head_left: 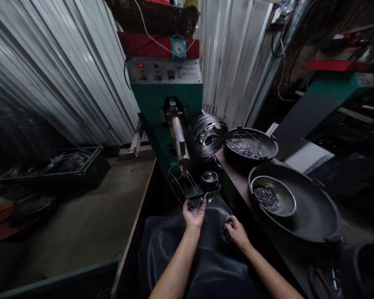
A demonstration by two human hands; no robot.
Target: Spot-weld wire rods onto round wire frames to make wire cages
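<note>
My left hand [193,215] is turned palm up, its fingers closed on the lower edge of a round wire frame [175,189]. The frame, made of thin bent wires, sits around the tip of the machine's long metal electrode arm [180,143]. My right hand [237,233] is apart from it, lower and to the right, over a black apron-like sheet [212,249]. Its fingers are curled in, and whatever they may hold is hidden. The green machine [149,112] with a grey switch panel [187,74] stands in front of me.
A bundle of wire rings [208,135] hangs right of the electrode arm. On the bench at right, a dark pan [269,143] holds wire pieces; a larger pan [318,216] holds a metal bowl [289,203] of short metal pieces. A crate [96,162] lies on the left floor.
</note>
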